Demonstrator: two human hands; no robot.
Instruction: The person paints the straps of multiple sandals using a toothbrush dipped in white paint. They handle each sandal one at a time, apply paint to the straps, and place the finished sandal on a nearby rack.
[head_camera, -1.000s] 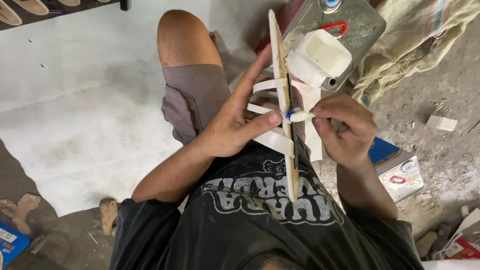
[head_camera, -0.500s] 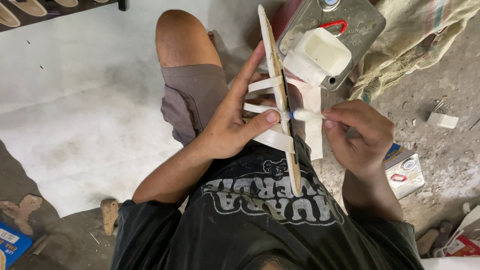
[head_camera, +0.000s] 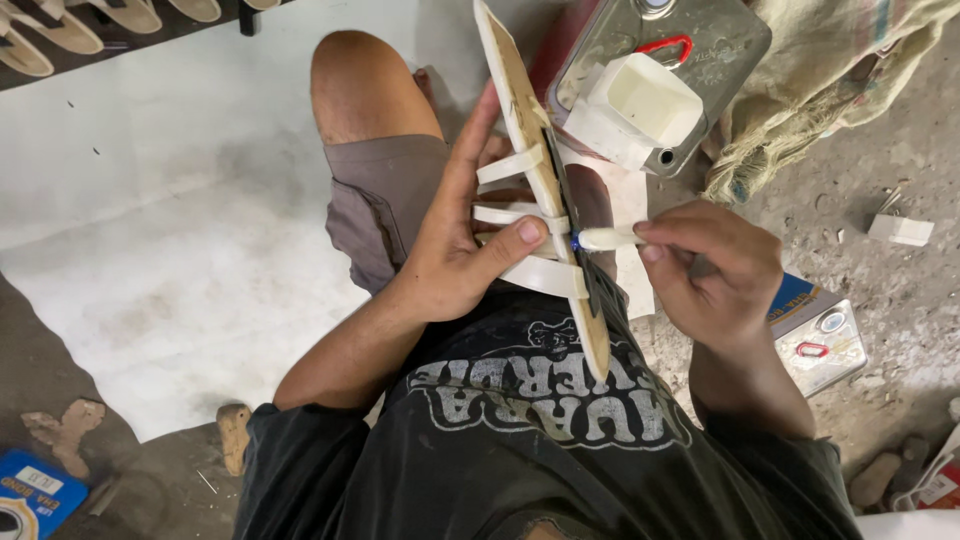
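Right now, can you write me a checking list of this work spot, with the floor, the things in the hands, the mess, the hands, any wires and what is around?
Surface: white sheet spread over a grey, dusty floor.
Job's things: tan sole held on edge over the lap, white straps crossing it; a small white tool touches its edge.
Clutter: grey can with a white tub on top, small tin, blue tin, white block, scraps.
Grippers: left hand grips the sole, thumb pressing a strap; right hand pinches the tool.
Cables: nothing seen.
Surroundings: sack by the can; more soles on a dark rack.
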